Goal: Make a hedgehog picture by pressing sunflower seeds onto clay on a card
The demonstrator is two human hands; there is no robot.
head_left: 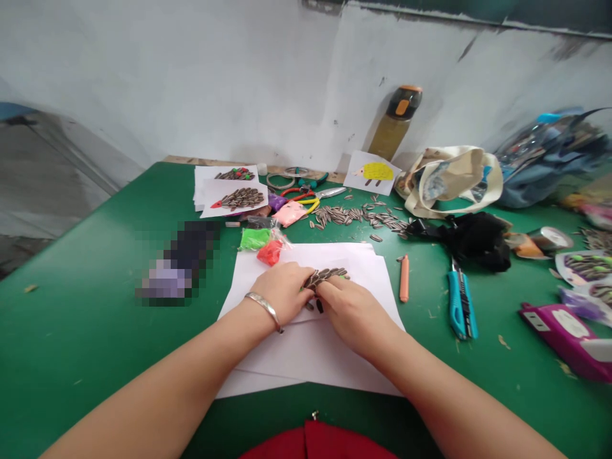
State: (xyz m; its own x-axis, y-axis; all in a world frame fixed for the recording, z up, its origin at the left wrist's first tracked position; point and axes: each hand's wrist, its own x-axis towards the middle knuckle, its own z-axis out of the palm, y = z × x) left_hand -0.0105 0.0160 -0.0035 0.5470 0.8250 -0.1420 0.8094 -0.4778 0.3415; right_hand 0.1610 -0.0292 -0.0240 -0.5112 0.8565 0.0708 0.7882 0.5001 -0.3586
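Both my hands meet over a stack of white paper sheets (315, 357). Between them lies a hedgehog picture made of sunflower seeds (329, 274), with a bit of green at its right and dark feet below. My left hand (282, 293), with a silver bangle on its wrist, is closed at the picture's left edge, thumb and fingertips touching the seeds. From the right, my right hand (351, 312) curls in, fingers pressed together at the lower edge of the seeds. Its fingertips are partly hidden, and what they hold cannot be made out.
Green clay (255, 238) and red clay (270, 253) in bags touch the sheets. Loose sunflower seeds (344, 215), scissors (310, 201) and a finished seed hedgehog card (236, 199) lie behind. Rightward are an orange stick (404, 278), blue utility knife (461, 303) and magenta case (568, 338).
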